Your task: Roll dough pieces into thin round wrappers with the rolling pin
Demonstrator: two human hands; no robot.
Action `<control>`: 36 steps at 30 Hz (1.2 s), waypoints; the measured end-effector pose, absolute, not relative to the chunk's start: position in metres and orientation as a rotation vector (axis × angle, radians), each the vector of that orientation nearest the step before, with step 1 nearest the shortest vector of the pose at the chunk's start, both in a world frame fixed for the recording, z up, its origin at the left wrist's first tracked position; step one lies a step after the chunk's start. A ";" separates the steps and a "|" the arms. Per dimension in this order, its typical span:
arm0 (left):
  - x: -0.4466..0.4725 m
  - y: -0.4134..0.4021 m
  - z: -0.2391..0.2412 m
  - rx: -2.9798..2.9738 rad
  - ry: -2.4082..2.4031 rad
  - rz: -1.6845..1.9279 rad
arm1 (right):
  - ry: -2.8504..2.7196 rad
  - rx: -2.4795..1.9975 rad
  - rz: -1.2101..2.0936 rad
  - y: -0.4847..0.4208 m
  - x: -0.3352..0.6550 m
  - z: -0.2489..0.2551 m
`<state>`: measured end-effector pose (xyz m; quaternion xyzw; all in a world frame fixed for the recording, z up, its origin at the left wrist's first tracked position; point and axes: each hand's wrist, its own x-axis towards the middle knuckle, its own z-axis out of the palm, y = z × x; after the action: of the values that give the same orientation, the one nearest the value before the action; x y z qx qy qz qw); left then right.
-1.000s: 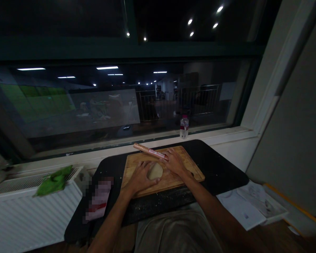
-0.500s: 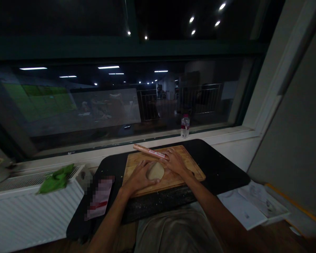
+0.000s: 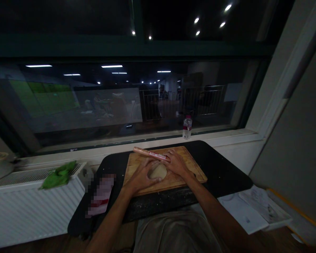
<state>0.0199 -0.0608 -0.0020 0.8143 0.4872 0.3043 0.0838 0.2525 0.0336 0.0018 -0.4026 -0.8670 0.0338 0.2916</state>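
A round, flattened piece of pale dough [image 3: 158, 172] lies on a wooden cutting board [image 3: 193, 168]. My left hand [image 3: 142, 174] curves around the left side of the dough, its thumb at the near edge and its fingers along the far edge. Just beyond the dough, a wooden rolling pin [image 3: 142, 151] with a red-and-white label lies slantwise. Its right end is under my right hand [image 3: 176, 163], whose fingers are bent over it near the dough's right edge. The palm side of the right hand is hidden.
The board rests on a black table [image 3: 221, 172] dusted with flour near its front edge. At left lies a pinkish packet [image 3: 102, 196], partly blurred. A green cloth [image 3: 59, 175] hangs on the radiator [image 3: 37, 214]. A water bottle [image 3: 187, 127] stands on the windowsill; papers [image 3: 244, 212] are at right.
The fingers of my left hand have come further over the far edge of the dough. My right hand stays at the rolling pin. The whole view has shifted slightly.
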 end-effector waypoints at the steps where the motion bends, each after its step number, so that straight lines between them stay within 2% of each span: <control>1: 0.020 -0.062 0.000 2.439 1.519 0.981 | -2.313 -1.061 0.096 0.034 0.253 0.002; 6: 0.012 -0.061 0.008 2.221 2.157 1.302 | -2.360 -0.985 0.114 0.033 0.254 0.001; 10: 0.003 -0.055 0.006 2.135 2.405 1.250 | -2.391 -0.881 0.151 0.031 0.254 0.002; 17: -0.002 -0.045 0.000 2.146 2.370 0.872 | -2.324 -0.998 0.155 0.026 0.248 0.006; 26: -0.011 -0.037 0.001 2.293 2.429 0.624 | -2.537 -1.132 -0.015 0.038 0.243 0.011; 36: -0.013 -0.040 0.007 2.404 2.322 0.393 | -2.559 -1.202 0.066 0.054 0.247 0.007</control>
<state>-0.0126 -0.0404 0.0072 0.7100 0.6856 0.1161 -0.1117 0.2470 0.0539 0.0075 -0.4198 -0.8938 0.0232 0.1559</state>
